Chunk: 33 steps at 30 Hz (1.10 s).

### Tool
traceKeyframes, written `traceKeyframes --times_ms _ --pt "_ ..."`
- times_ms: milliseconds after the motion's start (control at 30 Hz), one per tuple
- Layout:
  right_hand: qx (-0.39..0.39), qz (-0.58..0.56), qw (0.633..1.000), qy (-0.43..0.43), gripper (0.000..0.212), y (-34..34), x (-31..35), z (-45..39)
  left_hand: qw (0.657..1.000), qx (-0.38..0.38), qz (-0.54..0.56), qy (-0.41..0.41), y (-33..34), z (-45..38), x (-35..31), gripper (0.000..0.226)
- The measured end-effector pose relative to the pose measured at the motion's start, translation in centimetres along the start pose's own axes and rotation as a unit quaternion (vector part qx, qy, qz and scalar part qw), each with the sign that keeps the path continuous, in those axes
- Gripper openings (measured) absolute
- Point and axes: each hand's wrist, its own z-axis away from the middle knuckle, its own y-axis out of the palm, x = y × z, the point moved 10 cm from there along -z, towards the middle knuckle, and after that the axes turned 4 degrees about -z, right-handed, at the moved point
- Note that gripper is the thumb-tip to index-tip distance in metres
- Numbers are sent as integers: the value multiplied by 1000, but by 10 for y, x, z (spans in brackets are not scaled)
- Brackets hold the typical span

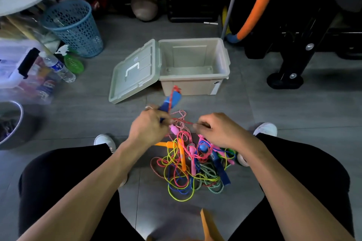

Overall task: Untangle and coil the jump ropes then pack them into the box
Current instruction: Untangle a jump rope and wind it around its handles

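The box (194, 82) sits open and bare ahead on the floor, lid flung left, while the jump ropes (192, 166) lie knotted between the feet. Left hand (148, 125) grips a blue handle (172, 101), right hand (217, 129) pinches its red cord (184, 121) taut — pull hard here and I reckon the knot tightens, dragging the whole pile along.

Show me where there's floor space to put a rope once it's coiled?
Bare grey floor lies right of the box, up to the black stand. Another free patch lies left of the lid, toward the blue basket. It's crowded between the feet, where the rope tangle sits.
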Motion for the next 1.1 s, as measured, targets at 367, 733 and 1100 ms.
traceKeyframes --times_ms 367,733,1100 --pt "-83 -14 995 -46 25 -25 7 7 993 100 -49 -45 25 -12 12 9" --pt "-57 10 998 -36 25 -15 14 3 988 -19 13 155 0 10 -46 18" --pt "18 101 990 95 35 -6 -26 12 983 -24 -165 -73 -3 -12 27 22"
